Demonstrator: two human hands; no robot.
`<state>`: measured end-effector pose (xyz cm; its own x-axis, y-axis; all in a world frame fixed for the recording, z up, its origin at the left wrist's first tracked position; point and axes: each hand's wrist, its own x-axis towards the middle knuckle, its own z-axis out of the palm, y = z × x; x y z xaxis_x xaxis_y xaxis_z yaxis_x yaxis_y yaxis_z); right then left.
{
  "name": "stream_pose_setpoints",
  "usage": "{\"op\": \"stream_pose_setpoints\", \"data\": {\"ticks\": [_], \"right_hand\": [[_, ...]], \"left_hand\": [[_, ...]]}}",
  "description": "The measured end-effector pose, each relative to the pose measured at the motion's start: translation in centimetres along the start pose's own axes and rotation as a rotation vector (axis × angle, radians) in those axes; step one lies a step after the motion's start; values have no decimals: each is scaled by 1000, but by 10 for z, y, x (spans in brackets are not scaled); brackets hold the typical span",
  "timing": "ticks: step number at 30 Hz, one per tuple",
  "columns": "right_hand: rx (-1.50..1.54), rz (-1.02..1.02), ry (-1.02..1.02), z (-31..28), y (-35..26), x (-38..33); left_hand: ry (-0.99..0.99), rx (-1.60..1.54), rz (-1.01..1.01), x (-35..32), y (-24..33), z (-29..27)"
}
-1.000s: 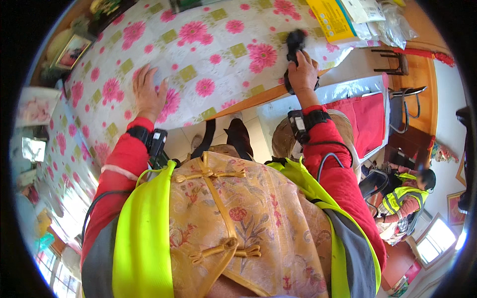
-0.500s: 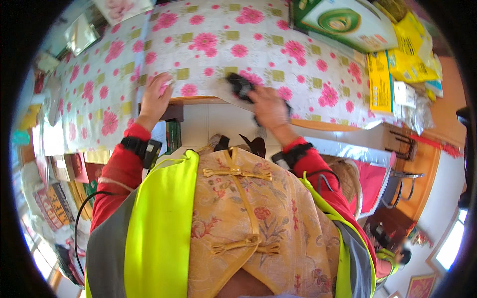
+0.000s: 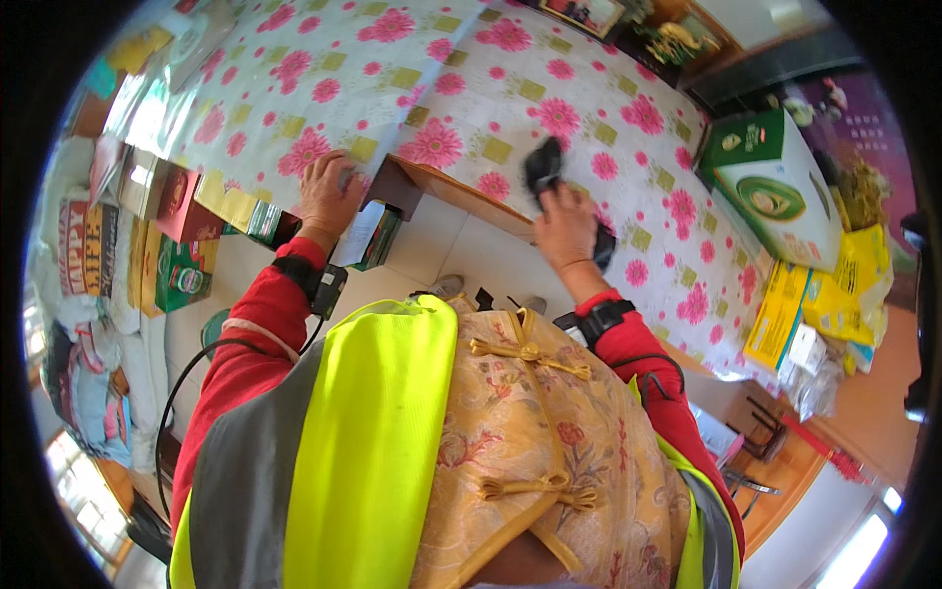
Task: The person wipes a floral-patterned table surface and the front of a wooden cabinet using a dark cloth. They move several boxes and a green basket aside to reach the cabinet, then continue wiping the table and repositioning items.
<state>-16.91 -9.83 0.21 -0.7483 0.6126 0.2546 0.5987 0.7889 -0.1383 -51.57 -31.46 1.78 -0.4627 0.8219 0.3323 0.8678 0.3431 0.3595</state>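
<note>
My right hand [image 3: 567, 231] presses a crumpled black cloth [image 3: 545, 167] onto the flowered tablecloth [image 3: 466, 118]. The cloth sticks out beyond the fingertips and again beside the wrist; its middle is hidden under the palm. At the table's near edge, by the inner corner, my left hand [image 3: 329, 194] rests with its fingers curled. Something small and greyish shows between thumb and fingers, too unclear to name.
A green-and-white carton [image 3: 770, 191] stands on the table at right, beside yellow packages [image 3: 834, 294]. Framed pictures [image 3: 589, 15] line the far edge. Below the table at left are gift boxes [image 3: 186, 206]; an open-topped dark box [image 3: 373, 236] sits under the corner.
The view has swung round, so the table now slants across it. My right hand has slid the black cloth over the tablecloth. My left hand stays near the table's inner corner.
</note>
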Motion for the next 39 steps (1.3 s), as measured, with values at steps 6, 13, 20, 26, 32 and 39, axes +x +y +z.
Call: {"op": "stream_pose_setpoints", "data": {"ticks": [6,13,20,26,32,39], "right_hand": [[158,-331,-119,-16,1,26],[-38,308,-10,14,27,74],[238,-434,2,54,-131,135],[5,-100,-88,38,-39,134],[-157,871,5,29,71,133],[128,234,14,70,-6,227]], "left_hand": [[47,14,-45,-2,13,-3],[3,-30,-75,-3,16,-10],[-16,-64,-86,-2,16,-12],[-12,-76,-96,0,17,-12],[-29,-60,-85,-1,17,-11],[-47,-18,-104,-2,19,-9]]}}
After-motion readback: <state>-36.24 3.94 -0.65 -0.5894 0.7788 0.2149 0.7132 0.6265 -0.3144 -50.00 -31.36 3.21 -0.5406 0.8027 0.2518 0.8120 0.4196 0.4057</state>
